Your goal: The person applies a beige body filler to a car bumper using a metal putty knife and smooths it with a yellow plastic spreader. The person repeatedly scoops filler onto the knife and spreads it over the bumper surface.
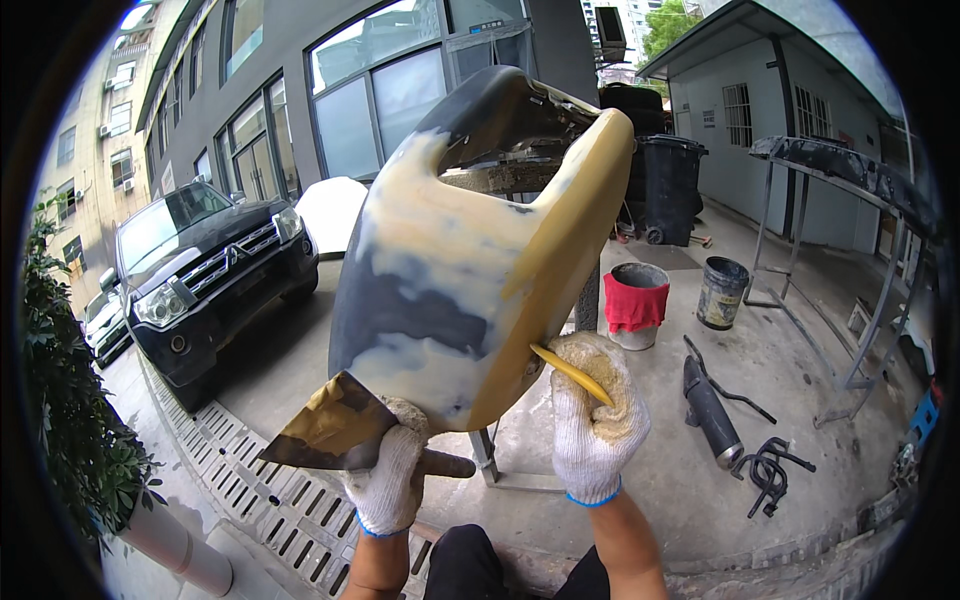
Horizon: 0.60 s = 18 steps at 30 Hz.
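Observation:
In front of me, a motorcycle fuel tank or similar body part (430, 240) stands tilted on a metal stand (484, 455). Patches of cream, yellow and dark grey cover it, with an opening near its top. My left hand (388, 485), in a white knit glove, grips the handle of a putty knife (335, 425). Yellow-brown paste smears the knife's wide blade, which lies by the part's lower left. A thin yellow spreader (575, 374) is pinched in my right hand (600, 430), its tip at the part's lower right edge. Dried paste cakes that glove's fingers.
A bucket wrapped in red cloth (636, 305) and a stained bucket (722, 292) stand at right. Nearer lie a dark muffler (708, 415) and bent black tubing (770, 475). Metal rack (795, 225) far right; black car (215, 270) left; drain grating (265, 520) below; wheeled bin (672, 190) behind.

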### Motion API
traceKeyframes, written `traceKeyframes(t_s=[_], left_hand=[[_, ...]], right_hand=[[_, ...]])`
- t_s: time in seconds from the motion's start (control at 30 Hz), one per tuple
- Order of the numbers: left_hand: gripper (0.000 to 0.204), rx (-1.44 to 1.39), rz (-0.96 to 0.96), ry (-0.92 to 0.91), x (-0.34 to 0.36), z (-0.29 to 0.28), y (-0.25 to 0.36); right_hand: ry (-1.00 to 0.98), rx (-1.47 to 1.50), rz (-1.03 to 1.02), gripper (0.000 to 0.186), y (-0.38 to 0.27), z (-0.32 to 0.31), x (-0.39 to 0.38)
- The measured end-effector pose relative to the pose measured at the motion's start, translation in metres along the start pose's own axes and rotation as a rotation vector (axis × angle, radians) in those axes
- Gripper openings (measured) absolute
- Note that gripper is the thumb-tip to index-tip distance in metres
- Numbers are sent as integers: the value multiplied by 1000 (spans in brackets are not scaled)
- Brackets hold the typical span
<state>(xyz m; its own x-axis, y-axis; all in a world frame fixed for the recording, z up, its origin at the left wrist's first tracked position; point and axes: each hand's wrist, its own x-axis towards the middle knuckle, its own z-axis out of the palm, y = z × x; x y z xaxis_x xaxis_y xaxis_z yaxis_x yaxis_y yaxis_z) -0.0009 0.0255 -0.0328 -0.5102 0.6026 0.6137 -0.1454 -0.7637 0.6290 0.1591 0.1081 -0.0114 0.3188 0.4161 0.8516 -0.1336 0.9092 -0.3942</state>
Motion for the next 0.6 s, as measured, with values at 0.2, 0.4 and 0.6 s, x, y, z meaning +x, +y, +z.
traceKeyframes(t_s=[0.2,0.4,0.6], left_hand=[[21,53,20,18,1,-5,-3],[14,165,33,53,1,-13,-4],[13,234,-67,-12,2,12,20]], right_hand=[[-18,-14,13,21,-1,-1,-1],[-187,252,165,17,-10,-20,22],[-49,633,263,34,16,-61,40]])
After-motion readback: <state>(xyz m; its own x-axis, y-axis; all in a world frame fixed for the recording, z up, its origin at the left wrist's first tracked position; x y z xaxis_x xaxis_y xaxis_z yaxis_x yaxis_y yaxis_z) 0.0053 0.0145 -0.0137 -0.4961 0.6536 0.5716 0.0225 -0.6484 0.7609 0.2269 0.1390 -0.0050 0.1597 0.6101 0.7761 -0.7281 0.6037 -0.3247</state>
